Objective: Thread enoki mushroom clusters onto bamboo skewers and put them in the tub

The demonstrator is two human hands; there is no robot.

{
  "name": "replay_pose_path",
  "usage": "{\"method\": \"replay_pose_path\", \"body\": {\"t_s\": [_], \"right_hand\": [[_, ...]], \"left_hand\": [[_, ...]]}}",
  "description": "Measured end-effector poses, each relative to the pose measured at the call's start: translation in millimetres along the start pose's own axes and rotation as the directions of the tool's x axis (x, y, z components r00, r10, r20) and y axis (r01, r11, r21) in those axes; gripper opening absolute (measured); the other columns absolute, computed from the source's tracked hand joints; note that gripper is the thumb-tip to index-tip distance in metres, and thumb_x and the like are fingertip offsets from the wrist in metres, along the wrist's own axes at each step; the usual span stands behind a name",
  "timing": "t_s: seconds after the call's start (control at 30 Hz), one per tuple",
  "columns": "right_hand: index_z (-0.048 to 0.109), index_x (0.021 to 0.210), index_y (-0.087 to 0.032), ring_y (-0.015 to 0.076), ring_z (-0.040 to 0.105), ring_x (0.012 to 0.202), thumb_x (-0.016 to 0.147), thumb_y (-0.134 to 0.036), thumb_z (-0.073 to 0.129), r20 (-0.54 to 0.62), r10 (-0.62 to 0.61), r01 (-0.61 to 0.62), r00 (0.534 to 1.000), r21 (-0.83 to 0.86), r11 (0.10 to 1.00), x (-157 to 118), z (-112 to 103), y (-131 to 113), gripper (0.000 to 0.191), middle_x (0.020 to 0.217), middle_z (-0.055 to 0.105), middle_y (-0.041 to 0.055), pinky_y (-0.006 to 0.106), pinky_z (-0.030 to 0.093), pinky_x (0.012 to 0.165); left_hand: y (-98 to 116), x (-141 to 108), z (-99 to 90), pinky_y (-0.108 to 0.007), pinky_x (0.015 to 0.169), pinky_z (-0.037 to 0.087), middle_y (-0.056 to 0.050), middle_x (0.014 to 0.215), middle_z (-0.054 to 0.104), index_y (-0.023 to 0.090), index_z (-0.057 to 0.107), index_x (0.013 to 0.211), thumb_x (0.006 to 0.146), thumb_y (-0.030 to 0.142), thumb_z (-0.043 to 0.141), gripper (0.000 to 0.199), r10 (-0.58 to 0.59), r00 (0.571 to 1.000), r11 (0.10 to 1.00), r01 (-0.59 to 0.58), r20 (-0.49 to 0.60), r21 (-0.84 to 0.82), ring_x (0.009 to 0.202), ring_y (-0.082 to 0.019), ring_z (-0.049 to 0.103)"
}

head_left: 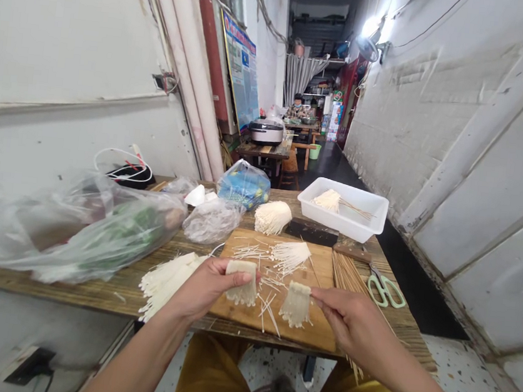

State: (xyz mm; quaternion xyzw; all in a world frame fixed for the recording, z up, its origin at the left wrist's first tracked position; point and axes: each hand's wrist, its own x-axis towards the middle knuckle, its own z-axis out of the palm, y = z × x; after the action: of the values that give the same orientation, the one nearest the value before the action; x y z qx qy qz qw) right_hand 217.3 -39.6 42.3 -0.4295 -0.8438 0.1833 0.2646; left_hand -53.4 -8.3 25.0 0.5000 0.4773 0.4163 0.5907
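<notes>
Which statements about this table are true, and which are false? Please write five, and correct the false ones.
1. The left hand holds an enoki bunch. True.
2. The right hand holds the green-handled scissors. False: it holds a second enoki bunch.
3. Bamboo skewers lie at the right side of the wooden cutting board. True.
4. Enoki with skewers lies in the white plastic tub. True.
5. The cleaver lies inside the tub. False: the cleaver lies outside, by the board's far edge.
</notes>
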Motion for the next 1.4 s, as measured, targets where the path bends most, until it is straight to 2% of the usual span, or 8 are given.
{"method": "replay_pose_path", "body": {"t_s": [0.23,0.43,0.53,0.67,0.83,0.97,1.17,1.4], "right_hand": [[0.070,0.109,-0.023,0.0212,0.069,0.093,0.089,-0.015,0.045,0.012,-0.015,0.014,1.000,0.039,0.999,5,-1,8,0.032,0.107,0.071,0.0063,0.035,0.054,0.081],[0.069,0.109,-0.024,0.0204,0.070,0.091,0.092,-0.020,0.045,0.024,-0.015,0.013,1.000,0.089,0.996,8,-10,10,0.031,0.107,0.072,0.0057,0.034,0.055,0.078],[0.069,0.111,-0.025,0.0197,0.069,0.092,0.092,-0.018,0.043,0.046,-0.008,0.003,0.999,0.097,0.995,8,-14,9,0.033,0.108,0.071,0.0046,0.033,0.055,0.079],[0.069,0.110,-0.027,0.0191,0.070,0.085,0.092,-0.018,0.043,0.074,-0.008,0.001,0.997,0.096,0.995,8,-14,11,0.033,0.103,0.073,0.0032,0.030,0.055,0.074],[0.068,0.113,-0.029,0.0200,0.069,0.092,0.093,-0.019,0.043,0.073,-0.028,0.020,0.997,0.107,0.994,11,-14,13,0.034,0.109,0.071,0.0019,0.032,0.055,0.078],[0.068,0.111,-0.031,0.0185,0.069,0.091,0.093,-0.019,0.043,0.080,-0.044,0.035,0.996,0.117,0.993,13,-16,12,0.033,0.106,0.072,0.0004,0.030,0.055,0.077],[0.069,0.110,-0.028,0.0198,0.070,0.085,0.094,-0.023,0.042,0.098,-0.031,0.022,0.995,0.090,0.996,13,-18,13,0.032,0.101,0.074,0.0044,0.030,0.055,0.073],[0.068,0.112,-0.028,0.0209,0.069,0.093,0.092,-0.021,0.044,0.113,-0.003,-0.007,0.994,0.088,0.996,15,-15,16,0.032,0.106,0.072,0.0038,0.033,0.054,0.079]], "left_hand": [[4,-1,4.0,-0.029,0.072,0.045,-0.007,0.079,0.075,0.015,0.077,0.079,0.061,0.034,0.080,0.027,-0.018,0.999,1.000,0.018,0.030,-0.019,0.073,-0.019,0.063],[6,-1,5.4,-0.028,0.068,0.045,-0.007,0.080,0.074,0.014,0.075,0.078,0.065,0.037,0.077,0.027,0.002,1.000,0.998,-0.002,-0.003,-0.057,0.070,-0.018,0.061],[7,-1,4.3,-0.028,0.070,0.045,-0.008,0.083,0.074,0.014,0.075,0.078,0.067,0.036,0.076,0.025,0.018,1.000,0.998,-0.017,0.023,-0.059,0.072,-0.018,0.061],[6,-1,4.2,-0.030,0.071,0.046,-0.008,0.078,0.073,0.013,0.075,0.080,0.066,0.037,0.076,0.028,-0.023,0.998,0.995,0.028,0.059,-0.099,0.073,-0.020,0.062],[7,-1,6.5,-0.031,0.072,0.047,-0.008,0.076,0.073,0.013,0.075,0.076,0.059,0.036,0.081,0.029,-0.084,0.995,0.983,0.091,0.047,-0.158,0.072,-0.020,0.063],[11,-2,9.1,-0.029,0.070,0.047,-0.008,0.076,0.074,0.013,0.076,0.076,0.057,0.037,0.082,0.031,-0.099,0.990,0.979,0.115,0.098,-0.167,0.070,-0.019,0.062],[11,-2,12.1,-0.027,0.067,0.047,-0.007,0.078,0.074,0.014,0.076,0.078,0.059,0.036,0.081,0.030,-0.117,0.985,0.975,0.138,0.125,-0.175,0.069,-0.018,0.063],[4,0,13.7,-0.030,0.072,0.048,-0.007,0.079,0.075,0.014,0.076,0.078,0.058,0.035,0.082,0.029,-0.118,0.983,0.967,0.146,0.142,-0.208,0.072,-0.020,0.065]]}}
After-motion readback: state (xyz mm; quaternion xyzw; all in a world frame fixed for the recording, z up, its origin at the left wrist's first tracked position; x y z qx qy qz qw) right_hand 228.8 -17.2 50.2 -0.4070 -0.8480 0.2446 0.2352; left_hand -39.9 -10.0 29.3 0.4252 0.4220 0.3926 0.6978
